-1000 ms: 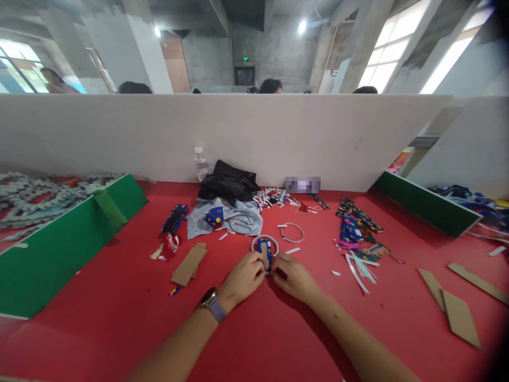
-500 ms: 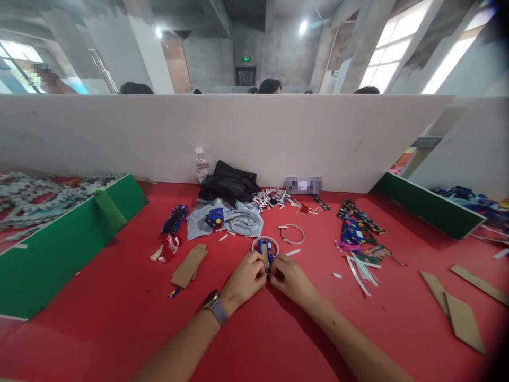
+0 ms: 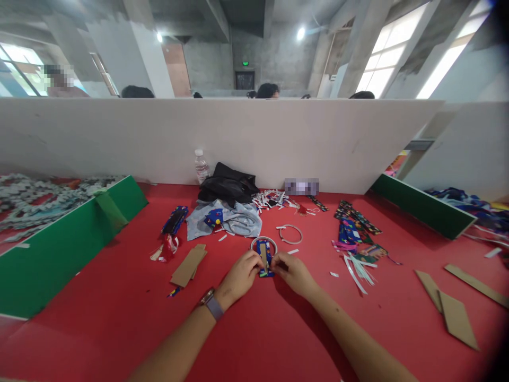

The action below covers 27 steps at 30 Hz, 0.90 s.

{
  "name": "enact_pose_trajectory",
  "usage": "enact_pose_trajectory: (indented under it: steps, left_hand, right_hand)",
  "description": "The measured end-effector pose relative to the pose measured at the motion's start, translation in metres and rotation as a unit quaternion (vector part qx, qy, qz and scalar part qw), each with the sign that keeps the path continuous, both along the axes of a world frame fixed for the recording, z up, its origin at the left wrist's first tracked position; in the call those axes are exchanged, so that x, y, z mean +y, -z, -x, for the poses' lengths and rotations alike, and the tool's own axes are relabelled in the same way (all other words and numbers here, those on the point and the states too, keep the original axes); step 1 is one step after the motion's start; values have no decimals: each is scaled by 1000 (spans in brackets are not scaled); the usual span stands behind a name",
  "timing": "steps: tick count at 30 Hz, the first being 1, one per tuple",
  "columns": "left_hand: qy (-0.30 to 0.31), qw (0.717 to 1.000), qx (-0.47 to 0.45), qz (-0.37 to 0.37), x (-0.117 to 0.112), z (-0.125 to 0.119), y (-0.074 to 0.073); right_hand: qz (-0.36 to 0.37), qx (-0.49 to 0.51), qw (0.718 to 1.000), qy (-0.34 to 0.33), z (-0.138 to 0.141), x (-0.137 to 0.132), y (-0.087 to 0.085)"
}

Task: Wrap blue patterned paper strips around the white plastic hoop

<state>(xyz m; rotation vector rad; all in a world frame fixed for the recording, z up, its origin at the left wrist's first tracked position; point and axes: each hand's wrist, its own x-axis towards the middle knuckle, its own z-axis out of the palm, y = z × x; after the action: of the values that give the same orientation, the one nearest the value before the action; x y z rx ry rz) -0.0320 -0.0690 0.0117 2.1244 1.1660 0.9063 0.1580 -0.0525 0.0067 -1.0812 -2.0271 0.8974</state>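
Note:
A blue patterned fabric strip [image 3: 269, 251] lies flat in front of me, with a narrow cardboard strip [image 3: 263, 253] on top. A pale hoop [image 3: 270, 239] curves round its far end. My left hand [image 3: 242, 273], wearing a watch on its wrist, pinches the fabric's left edge. On the opposite edge, my right hand [image 3: 294, 271] has its fingertips closed on the fabric. Both hands partly cover the strip, so their exact pinch is hard to see. A second pale hoop [image 3: 300, 232] rests beyond my right hand.
Cardboard pieces [image 3: 186, 269] lie left, and more cardboard [image 3: 457, 318] far right. Grey cloth [image 3: 196, 220], a black bag [image 3: 226, 183] and a bottle [image 3: 201, 168] stand by the white partition [image 3: 246, 138]. Fabric strips [image 3: 350, 231] lie right; green dividers [image 3: 75, 241] flank the table.
My hands have drawn slightly apart, and the near end of the fabric strip now shows between them. The view has shifted a little.

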Motion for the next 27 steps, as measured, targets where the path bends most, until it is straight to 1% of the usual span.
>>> enact_pose_trajectory:
  steps: [2,4,7,9,13,17,20,22,24,27]
  left_hand:
    - [-2,1000,-5,-2,-1,0,-1]
    - [-1,1000,-3,-5,-2,-1,-2]
    - [-3,1000,6,-5,-3,-3,0]
    - [-9,1000,9,-4,-2,-4,1]
    - [-12,1000,4,12,1,-5,1]
    - [-3,999,-1,34,2,-5,-2]
    - [3,999,-14,30,1,-3,-2]
    - [7,999,-28,21,1,-2,-1]
    - [-18,999,-34,6,1,1,-1]
    - [-105,994,2,-25,0,4,-2]
  right_hand:
    - [-3,-8,1000,-1,-1,-1,-1]
    - [-27,-22,999,-7,0,-3,-1]
    - [-60,-39,997,-21,1,-5,2]
    - [-67,-43,997,-21,3,-5,5]
    - [-49,-33,998,-7,7,-1,9]
    - [-18,-25,999,-11,7,4,6]
    - [2,-13,1000,-17,4,5,4]
    - [11,0,1000,-5,0,5,2]
    - [13,7,999,29,-4,5,0]
    - [5,-31,994,101,-9,2,-6]
